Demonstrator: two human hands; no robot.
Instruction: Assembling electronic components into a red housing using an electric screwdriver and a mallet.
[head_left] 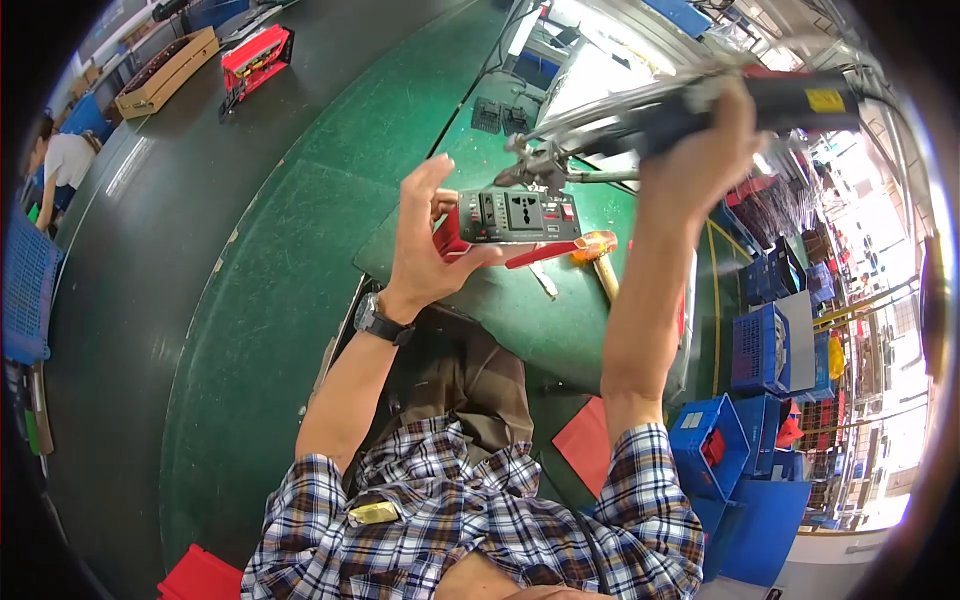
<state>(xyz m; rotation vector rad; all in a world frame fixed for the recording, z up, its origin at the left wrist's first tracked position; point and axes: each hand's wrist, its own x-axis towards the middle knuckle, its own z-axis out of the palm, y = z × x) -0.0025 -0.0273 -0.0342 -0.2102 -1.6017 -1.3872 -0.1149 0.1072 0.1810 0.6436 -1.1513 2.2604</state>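
My left hand (420,245) holds the left end of a red metal case with a black socket panel (525,215), likely a power inverter. The thumb lies along its lower edge, and some fingertips are behind it. Raised to the right, my right hand (705,150) is wrapped around a black handheld power tool (800,102) with a yellow label. Motion smears this tool, and its tip cannot be made out. A metal clamp fitting (540,165) shows just above the case. Below and right of the case lies a hammer (597,245) with an orange head and wooden handle.
Under my hands is a green worktop (490,325) with a small flat metal piece (544,282). Blue bins (712,440) stand at the right. Another red unit (256,65) and a wooden crate (168,75) are at the far left, where another person (70,165) bends.
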